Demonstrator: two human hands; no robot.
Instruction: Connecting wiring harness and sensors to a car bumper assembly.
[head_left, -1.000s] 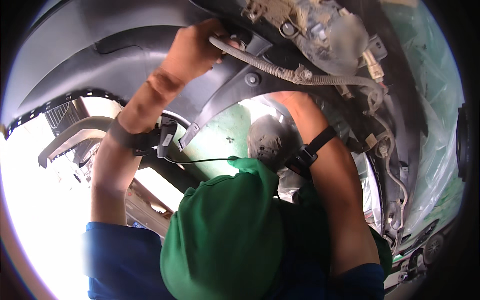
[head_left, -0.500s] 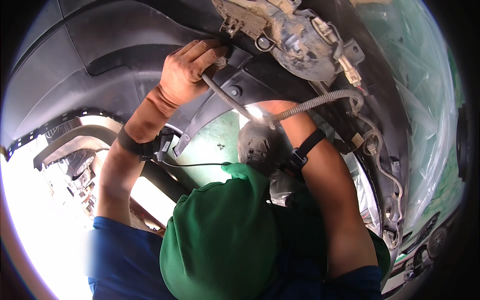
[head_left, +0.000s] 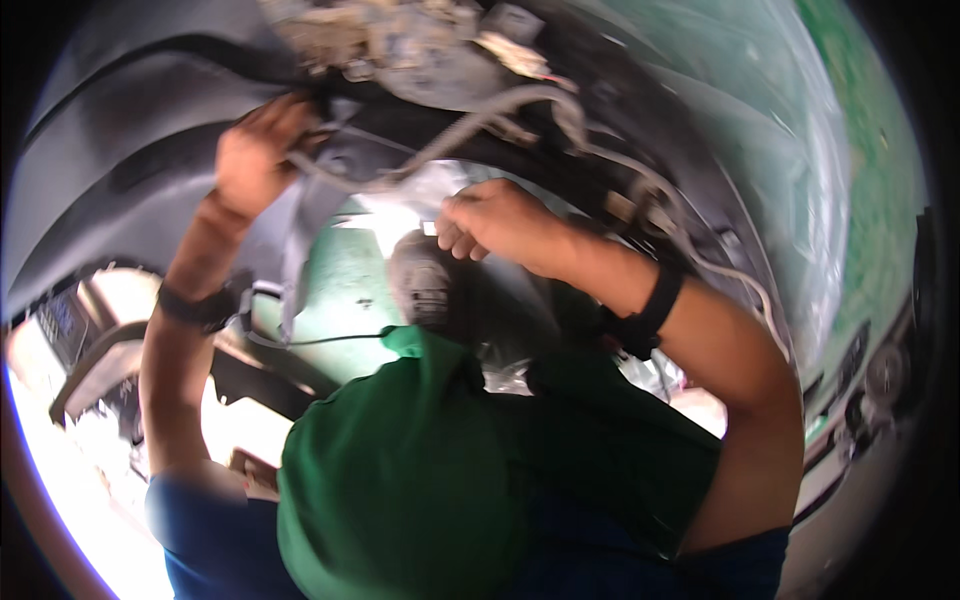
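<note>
My left hand (head_left: 255, 160), blurred by motion, is closed at the end of a grey corrugated wiring harness (head_left: 450, 140), against the inside of a black plastic bumper (head_left: 110, 170). Its fingertips are hard to make out. From there the harness sags and runs right, below a dusty round lamp (head_left: 420, 65). Beneath the harness, my right hand (head_left: 505, 228) hangs with its fingers curled together. A small pale spot shows by its fingertips, and I cannot make out what it is.
Clear plastic sheeting (head_left: 750, 150) hangs along the right over a green surface. Below my hands lie a dark shoe (head_left: 420, 280) and green floor (head_left: 350, 270). Green cloth (head_left: 400, 480) fills the lower middle. A thin black cable (head_left: 330, 340) runs from my left wrist strap.
My right hand has come out from behind the harness into plain sight. The whole view has shifted, so the bumper and lamp sit further left. My left hand stays at the harness end.
</note>
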